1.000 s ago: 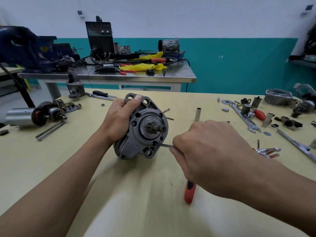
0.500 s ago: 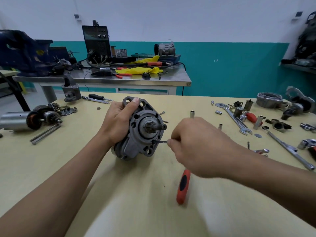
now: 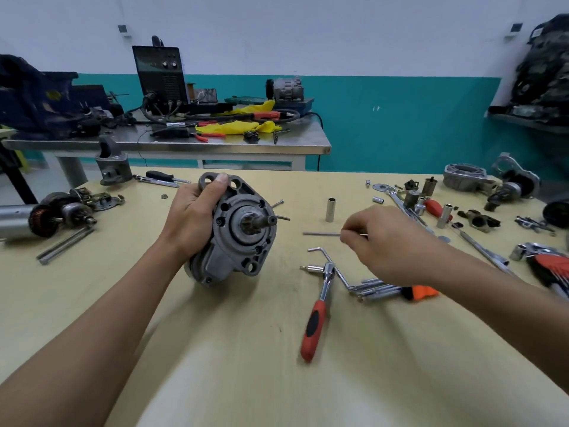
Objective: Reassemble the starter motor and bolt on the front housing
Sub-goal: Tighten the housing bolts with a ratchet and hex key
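My left hand (image 3: 192,215) grips the grey starter motor (image 3: 243,232) by its upper left side, thumb on the top lug, and keeps it standing on the yellow table (image 3: 215,349). Its front housing and pinion shaft face me. My right hand (image 3: 388,241) is off to the right of the motor and pinches a thin hex key (image 3: 321,233) whose shaft points left toward the motor. Two loose bolts (image 3: 278,211) lie just behind the motor.
A red-handled ratchet (image 3: 318,309) and a bundle of hex keys (image 3: 378,288) lie in front of my right hand. A socket (image 3: 330,210) stands behind it. Spanners, sockets and housings crowd the right side; an armature (image 3: 40,218) lies far left. A steel bench (image 3: 172,144) stands behind.
My right hand has pulled the hex key out of the housing bolt and moved right, away from the motor. The left hand keeps its grip on the motor.
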The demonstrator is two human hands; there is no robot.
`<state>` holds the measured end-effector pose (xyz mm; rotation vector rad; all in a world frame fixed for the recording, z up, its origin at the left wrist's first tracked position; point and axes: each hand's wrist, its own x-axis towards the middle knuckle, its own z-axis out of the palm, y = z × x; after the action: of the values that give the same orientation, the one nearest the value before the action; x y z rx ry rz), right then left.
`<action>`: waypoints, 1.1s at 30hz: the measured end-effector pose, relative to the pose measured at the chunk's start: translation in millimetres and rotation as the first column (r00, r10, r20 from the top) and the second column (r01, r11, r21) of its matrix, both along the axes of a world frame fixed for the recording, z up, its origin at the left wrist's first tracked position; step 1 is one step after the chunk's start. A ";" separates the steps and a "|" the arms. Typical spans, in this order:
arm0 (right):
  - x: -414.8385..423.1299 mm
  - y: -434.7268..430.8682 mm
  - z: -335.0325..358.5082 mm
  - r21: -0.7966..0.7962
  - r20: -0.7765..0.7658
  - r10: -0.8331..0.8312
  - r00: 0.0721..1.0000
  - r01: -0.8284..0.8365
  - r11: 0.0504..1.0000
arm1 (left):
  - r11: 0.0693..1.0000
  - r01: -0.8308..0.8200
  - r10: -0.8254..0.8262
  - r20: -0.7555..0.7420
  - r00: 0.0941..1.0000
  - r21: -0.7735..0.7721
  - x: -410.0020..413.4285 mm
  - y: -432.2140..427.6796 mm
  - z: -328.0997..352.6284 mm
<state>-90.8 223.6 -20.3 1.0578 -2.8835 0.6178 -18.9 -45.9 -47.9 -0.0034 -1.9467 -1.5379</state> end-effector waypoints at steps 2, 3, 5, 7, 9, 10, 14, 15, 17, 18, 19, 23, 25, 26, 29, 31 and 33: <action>-13.6 3.6 -7.4 0.173 -0.187 0.041 0.981 -0.008 0.985 | 1.000 -0.001 0.001 0.012 1.000 -0.004 -0.5 1.0 -0.6; -18.8 2.6 -10.9 0.254 -0.221 0.078 0.972 -0.020 0.967 | 1.000 -0.006 0.006 0.017 1.000 -0.007 -0.9 0.4 -1.2; -28.9 2.9 -17.5 0.314 -0.212 0.135 0.968 -0.063 0.947 | 1.000 -0.013 0.013 0.020 1.000 -0.009 -2.8 0.6 -3.4; -37.7 5.7 -22.8 0.246 -0.188 0.158 0.969 -0.109 0.963 | 1.000 -0.001 0.002 0.027 1.000 -0.027 -3.5 1.4 -5.0; -45.8 14.6 -22.7 0.106 -0.137 0.132 0.982 -0.118 0.987 | 0.999 0.031 -0.029 0.055 0.998 -0.044 -5.1 4.8 -5.6; -49.5 19.9 -19.9 0.043 -0.113 0.112 0.987 -0.108 0.993 | 0.998 0.035 -0.031 0.069 0.997 -0.055 -4.7 5.7 -5.2; -64.3 53.9 -2.8 0.054 -0.021 0.003 1.000 -0.002 0.999 | 0.996 0.006 -0.001 0.065 0.998 -0.084 -4.1 7.0 -4.8; -68.8 64.5 0.4 0.098 0.006 -0.026 1.000 0.026 0.995 | 0.995 -0.004 0.010 0.063 0.998 -0.098 -4.1 6.7 -4.4; -76.0 87.3 3.6 0.165 0.072 -0.089 0.993 0.076 0.983 | 0.988 -0.004 0.016 0.076 0.997 -0.155 -6.2 8.0 -4.5; -78.4 98.2 3.6 0.182 0.112 -0.112 0.987 0.091 0.979 | 0.980 0.000 0.019 0.092 0.996 -0.199 -7.6 10.1 -4.6; -79.8 107.8 2.5 0.195 0.149 -0.126 0.981 0.095 0.976 | 0.970 0.000 0.029 0.113 0.993 -0.244 -8.9 13.5 -4.2; -81.3 127.5 -10.4 0.179 0.233 -0.103 0.967 0.062 0.982 | 0.943 0.023 0.042 0.186 0.982 -0.333 -11.7 27.3 -2.0; -81.2 128.0 -15.6 0.104 0.274 -0.117 0.954 0.092 0.990 | 0.934 0.025 0.052 0.203 0.978 -0.357 -11.6 30.5 -1.3; -81.2 127.0 -17.5 0.071 0.290 -0.128 0.949 0.112 0.991 | 0.928 0.018 0.064 0.207 0.976 -0.372 -11.6 31.4 -1.3; -77.6 122.4 -22.4 0.039 0.280 -0.171 0.945 0.166 0.985 | 0.912 -0.017 0.107 0.197 0.975 -0.409 -12.4 32.0 -2.2; -72.5 118.1 -26.2 0.031 0.284 -0.180 0.942 0.179 0.983 | 0.908 -0.025 0.119 0.199 0.973 -0.418 -11.3 32.6 -1.7; -67.0 112.6 -29.9 0.044 0.249 -0.183 0.951 0.178 0.983 | 0.915 -0.025 0.122 0.218 0.968 -0.402 -9.5 33.8 0.2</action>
<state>-157.8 336.2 -50.2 0.7526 -3.1615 0.7637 -28.4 -12.1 -47.8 0.0868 -2.3942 -1.1104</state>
